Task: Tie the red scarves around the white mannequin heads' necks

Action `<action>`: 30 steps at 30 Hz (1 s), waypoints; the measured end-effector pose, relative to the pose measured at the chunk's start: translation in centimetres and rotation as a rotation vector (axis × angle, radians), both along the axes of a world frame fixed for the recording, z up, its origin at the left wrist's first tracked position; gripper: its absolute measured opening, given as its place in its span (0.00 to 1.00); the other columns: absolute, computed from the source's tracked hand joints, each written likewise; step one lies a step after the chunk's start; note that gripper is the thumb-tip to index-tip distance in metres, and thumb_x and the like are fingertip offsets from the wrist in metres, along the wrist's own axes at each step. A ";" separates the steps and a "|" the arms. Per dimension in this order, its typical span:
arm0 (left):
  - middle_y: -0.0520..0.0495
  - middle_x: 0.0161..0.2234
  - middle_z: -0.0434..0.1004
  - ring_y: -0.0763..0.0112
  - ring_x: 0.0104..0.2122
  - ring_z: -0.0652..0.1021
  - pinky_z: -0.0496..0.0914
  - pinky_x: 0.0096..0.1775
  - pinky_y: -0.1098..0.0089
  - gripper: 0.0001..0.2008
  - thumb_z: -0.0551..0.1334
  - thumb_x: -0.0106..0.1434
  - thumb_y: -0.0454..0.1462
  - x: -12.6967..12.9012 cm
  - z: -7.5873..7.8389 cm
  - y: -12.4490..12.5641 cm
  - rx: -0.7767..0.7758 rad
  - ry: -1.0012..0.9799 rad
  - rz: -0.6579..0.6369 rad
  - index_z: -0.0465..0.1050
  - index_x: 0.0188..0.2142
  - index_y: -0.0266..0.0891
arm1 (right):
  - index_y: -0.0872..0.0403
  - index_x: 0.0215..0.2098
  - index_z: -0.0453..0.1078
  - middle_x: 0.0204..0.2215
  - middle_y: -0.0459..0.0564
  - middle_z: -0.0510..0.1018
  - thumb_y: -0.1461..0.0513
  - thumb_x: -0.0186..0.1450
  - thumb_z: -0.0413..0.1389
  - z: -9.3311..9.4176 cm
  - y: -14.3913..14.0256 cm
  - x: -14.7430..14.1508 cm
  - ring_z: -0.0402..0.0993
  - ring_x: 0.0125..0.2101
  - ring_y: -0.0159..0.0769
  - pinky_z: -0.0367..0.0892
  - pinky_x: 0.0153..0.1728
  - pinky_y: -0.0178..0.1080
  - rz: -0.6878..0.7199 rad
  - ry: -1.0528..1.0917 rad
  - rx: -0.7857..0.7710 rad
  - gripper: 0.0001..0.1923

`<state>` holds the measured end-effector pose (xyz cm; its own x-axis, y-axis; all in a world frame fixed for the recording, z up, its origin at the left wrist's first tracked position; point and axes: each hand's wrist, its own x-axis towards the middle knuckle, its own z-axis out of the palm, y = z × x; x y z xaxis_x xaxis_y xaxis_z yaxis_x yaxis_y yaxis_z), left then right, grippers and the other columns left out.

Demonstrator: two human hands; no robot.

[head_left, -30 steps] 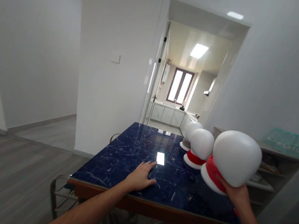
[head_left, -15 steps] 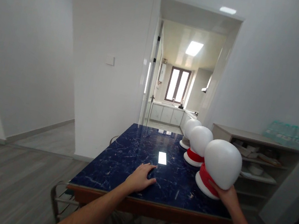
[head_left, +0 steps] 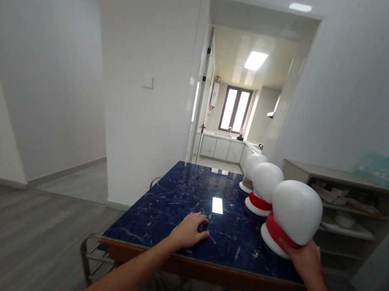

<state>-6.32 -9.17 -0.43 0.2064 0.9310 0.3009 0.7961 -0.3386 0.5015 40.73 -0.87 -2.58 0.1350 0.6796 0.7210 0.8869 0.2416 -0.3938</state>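
My right hand now has the near head down on the desk at its near right corner; a second ago I held it tilted up off the top, half a second ago it was almost set. Base looks flat on the desk now, head upright, leaning slightly left. My right hand grips the red band at the base from the near-right side, fingers wrapped on it, thumb side hidden behind the base. My left hand lies palm down on the desk, fingers loosely curled, holding nothing, same spot as before, well apart from the head to its left. View has shifted a bit right since the earlier frames.

Hard to see: how far my right fingers go round the band, and whether the base fully touches the desk under my hand. My lap and both forearms are cut off at the bottom edge.

Just behind the near head stands a second head with a red band, then a third head at the far right edge, partly hidden by the second. Shelf to the right of the desk, contents blurry. Beyond, a doorway to a lit kitchen.
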 end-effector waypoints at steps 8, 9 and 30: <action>0.44 0.66 0.74 0.53 0.71 0.66 0.52 0.74 0.51 0.23 0.69 0.67 0.50 0.1 -0.2 -0.2 -0.001 0.034 -0.007 0.78 0.58 0.46 | 0.58 0.54 0.73 0.47 0.64 0.78 0.47 0.70 0.56 -2.4 -8.8 -3.4 0.73 0.52 0.59 0.64 0.58 0.58 -0.055 0.070 0.339 0.25; 0.44 0.66 0.74 0.53 0.70 0.67 0.52 0.74 0.51 0.23 0.69 0.66 0.50 0.1 -0.2 -0.2 0.008 0.037 -0.012 0.78 0.58 0.46 | 0.56 0.50 0.74 0.44 0.62 0.79 0.49 0.71 0.56 -2.4 -9.9 -4.4 0.74 0.50 0.57 0.65 0.57 0.57 -0.007 0.055 0.322 0.20; 0.46 0.67 0.72 0.53 0.70 0.67 0.52 0.74 0.52 0.23 0.68 0.67 0.50 0.0 0.0 -0.5 -0.008 0.042 0.000 0.78 0.59 0.47 | 0.54 0.44 0.76 0.47 0.58 0.79 0.57 0.75 0.52 2.2 3.5 -20.2 0.71 0.49 0.50 0.63 0.52 0.46 0.377 -0.433 -0.157 0.13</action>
<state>-6.27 -9.71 -0.42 0.2190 0.9333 0.2846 0.8165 -0.3350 0.4703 20.53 2.58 -0.42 -0.4209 0.7262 0.5436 0.8388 0.5397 -0.0715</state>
